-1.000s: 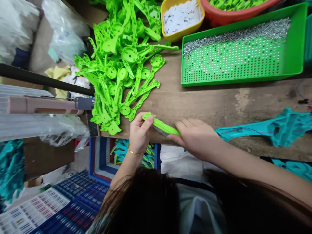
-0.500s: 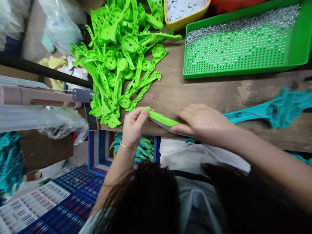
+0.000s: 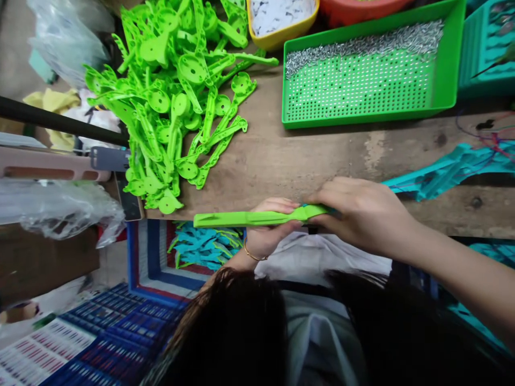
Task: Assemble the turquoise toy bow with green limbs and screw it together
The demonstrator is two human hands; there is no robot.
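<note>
A long, narrow bright-green plastic part (image 3: 229, 219) lies level across the front edge of the table, held in both hands. My left hand (image 3: 270, 225), with a gold bracelet at the wrist, is closed around its middle from below. At its right end the fingers of my right hand (image 3: 346, 206) are closed on it. A bit of teal shows between the hands, and most of whatever it belongs to is hidden by the fingers. Left of the hands, on the table, is a heap of similar green plastic parts (image 3: 181, 104).
A green perforated tray (image 3: 362, 91) with small metal screws or pins stands at the back, beside a yellow bin (image 3: 284, 35) of white bits. Teal plastic parts (image 3: 442, 169) lie at the right with thin wires. Below the edge, a striped crate (image 3: 140, 257) holds green-and-teal pieces.
My left hand has moved right along the green part, close to my right hand, and the part has been turned so its other end points left. The camera view has shifted right.
</note>
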